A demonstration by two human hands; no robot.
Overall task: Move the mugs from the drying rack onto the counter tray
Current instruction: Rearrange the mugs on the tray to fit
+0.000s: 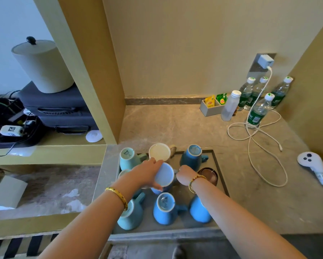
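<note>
Several upside-down mugs stand in a recessed grey tray set into the counter. My left hand grips a blue mug at the tray's middle, its pale base facing up. My right hand is closed at that mug's right side, where its handle is; the fingers are hidden. A cream mug, a light teal mug and a dark blue mug stand at the back. More blue mugs stand at the front. A brownish glass sits by my right wrist.
On the stone counter to the right lie a looped white charging cable and a white controller. Water bottles and a tea-bag box stand at the back right. A wooden partition rises at the left.
</note>
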